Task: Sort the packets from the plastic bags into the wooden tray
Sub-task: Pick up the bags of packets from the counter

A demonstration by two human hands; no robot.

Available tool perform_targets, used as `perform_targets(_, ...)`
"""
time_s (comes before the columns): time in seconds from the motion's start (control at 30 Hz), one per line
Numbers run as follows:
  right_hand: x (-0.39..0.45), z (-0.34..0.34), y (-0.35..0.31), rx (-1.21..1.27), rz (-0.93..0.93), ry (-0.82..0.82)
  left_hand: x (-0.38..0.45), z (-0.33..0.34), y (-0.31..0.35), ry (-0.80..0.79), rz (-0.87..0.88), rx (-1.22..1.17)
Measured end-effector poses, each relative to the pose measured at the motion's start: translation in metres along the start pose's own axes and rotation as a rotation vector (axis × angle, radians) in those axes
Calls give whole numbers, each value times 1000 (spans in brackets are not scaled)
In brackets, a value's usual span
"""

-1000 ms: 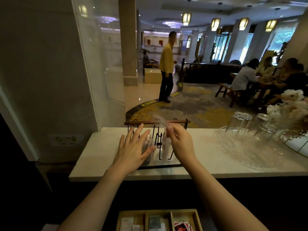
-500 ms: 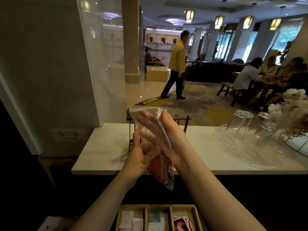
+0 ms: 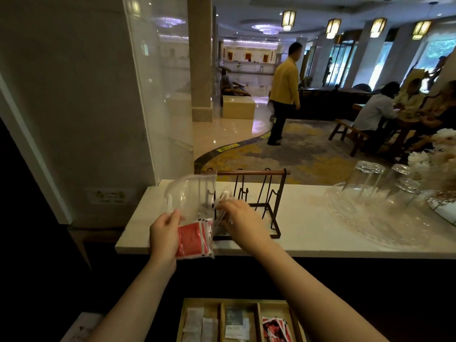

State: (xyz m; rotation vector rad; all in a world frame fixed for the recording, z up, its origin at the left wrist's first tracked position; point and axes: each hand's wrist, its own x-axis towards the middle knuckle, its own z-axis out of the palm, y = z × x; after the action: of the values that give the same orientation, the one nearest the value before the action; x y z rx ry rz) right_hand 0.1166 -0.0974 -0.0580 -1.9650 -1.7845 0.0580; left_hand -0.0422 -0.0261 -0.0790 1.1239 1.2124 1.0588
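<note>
My left hand [image 3: 164,232] grips a clear plastic bag [image 3: 191,201] by its left edge, above the counter's front edge. Red packets [image 3: 192,240] sit in the bottom of that bag. My right hand [image 3: 240,219] reaches into the dark wire rack [image 3: 259,193] and its fingers close on a second clear bag [image 3: 223,208] that stands there. The wooden tray [image 3: 257,317] lies low at the bottom of the view with three compartments: white packets [image 3: 197,324] on the left, a grey packet [image 3: 234,317] in the middle, red packets [image 3: 274,328] on the right.
The white marble counter [image 3: 308,233] carries a glass tray [image 3: 370,223] with upturned glasses [image 3: 365,178] on the right. White flowers [image 3: 439,154] stand at the far right. A glass partition [image 3: 160,95] rises at the left. People sit and walk in the lobby beyond.
The bag with red packets passed from both hands into my left hand alone and moved left. My right hand went back to the rack and took hold of another bag.
</note>
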Motion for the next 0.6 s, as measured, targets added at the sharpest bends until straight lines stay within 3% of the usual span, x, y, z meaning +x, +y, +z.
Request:
perform_targets(0.1, 2, 23, 6, -213, -94, -23, 3, 0, -7, -4, -65, 6)
perform_targets(0.27, 15, 25, 6, -59, 97, 18, 4, 0, -19, -33, -128, 6)
perform_targets(0.4, 20, 31, 1, -269, -18, 118, 1, 7, -30, -42, -140, 13)
perform_targets(0.6, 18, 30, 1, -120, 8, 211, -1, 11, -38, -32, -116, 38)
